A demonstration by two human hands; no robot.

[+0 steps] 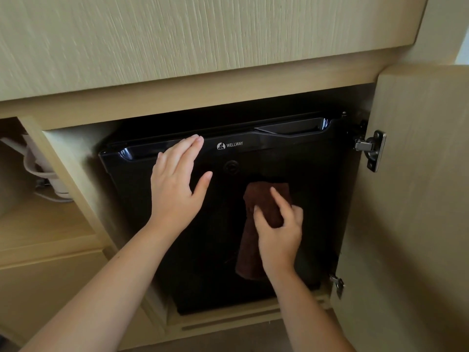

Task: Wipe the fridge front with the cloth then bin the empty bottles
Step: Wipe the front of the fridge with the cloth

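A small black fridge [299, 174] sits inside a light wooden cabinet, its door shut and a white logo near the top. My left hand [177, 184] lies flat with straight fingers against the upper left of the fridge door. My right hand [279, 224] presses a dark brown cloth [264, 199] against the middle of the door, fingers curled over it. The cloth's lower end hangs down below my wrist. No bottles are in view.
The cabinet door [406, 199] stands open on the right, with metal hinges [370, 148] on its inner edge. A compartment at the left holds white cables [38, 171]. A wooden counter front [177, 47] overhangs the fridge.
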